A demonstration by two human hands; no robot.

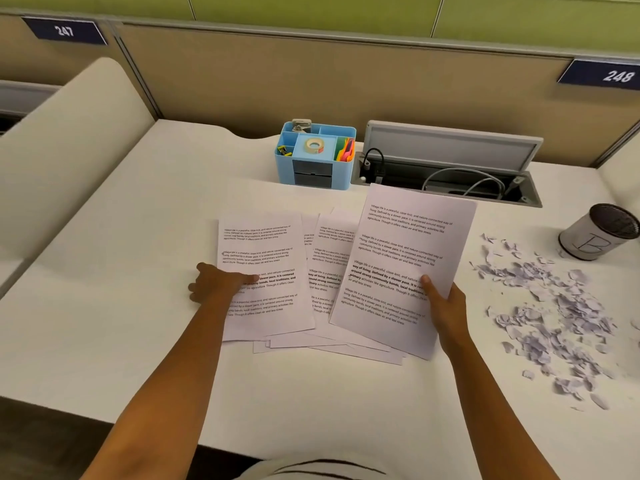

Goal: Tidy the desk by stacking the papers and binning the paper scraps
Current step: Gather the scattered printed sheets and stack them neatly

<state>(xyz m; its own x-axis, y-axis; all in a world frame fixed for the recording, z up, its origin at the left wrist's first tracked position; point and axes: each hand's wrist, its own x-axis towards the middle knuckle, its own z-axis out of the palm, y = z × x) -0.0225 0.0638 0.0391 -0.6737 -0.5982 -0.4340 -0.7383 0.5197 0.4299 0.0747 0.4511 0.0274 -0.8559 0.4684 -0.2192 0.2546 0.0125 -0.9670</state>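
Observation:
Several printed white sheets lie fanned out on the white desk [104, 306]. My right hand [441, 301] grips one printed sheet [405, 258] by its lower right edge, thumb on top, and holds it tilted above the others. My left hand [216, 282] pinches the left edge of the leftmost sheet [263, 247], thumb on the print. More loose sheets [329, 258] show between the two. A scatter of torn paper scraps [554, 317] covers the desk to the right. A small white bin with a dark mesh liner [601, 232] stands beyond the scraps at the right edge.
A blue desk organiser [315, 157] with tape and sticky notes stands at the back centre. Beside it an open cable tray [450, 174] with a raised lid holds cables. Beige partition panels run along the back. The desk's front edge is near my body.

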